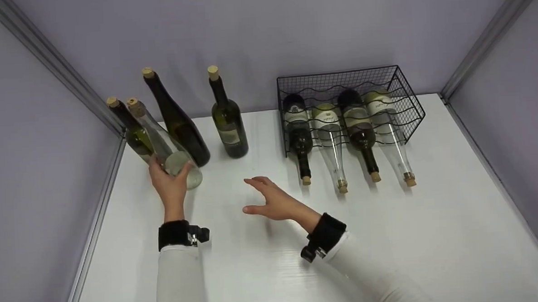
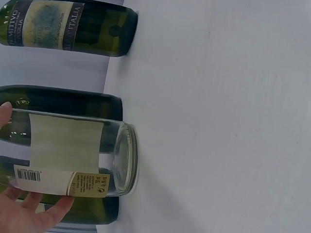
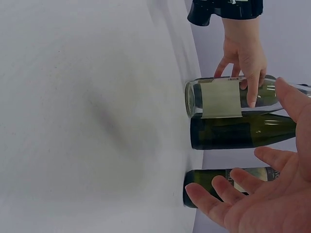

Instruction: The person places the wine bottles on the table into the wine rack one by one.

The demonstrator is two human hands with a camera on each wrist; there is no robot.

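Clear glass on my remote feed: my left hand (image 1: 169,185) grips a corked wine bottle (image 1: 165,142) in front of two dark green bottles (image 1: 185,136), left on the table (image 1: 247,279); my right hand (image 1: 275,200) hovers, fingers spread, holding nothing.

In the head view, the foot of the corner bottle (image 1: 135,137) is being hidden by the clear bottle (image 1: 159,135) and the left hand (image 1: 170,187). The label print on the racked bottles (image 1: 300,138) is being shown too small to read. Both sleeves (image 1: 180,277) are being cut off by the lower edge. In the left wrist view, the clear bottle's neck is being cropped; in the right wrist view, the lone bottle (image 3: 210,180) is being partly covered by the right hand (image 3: 272,201), itself being cropped.
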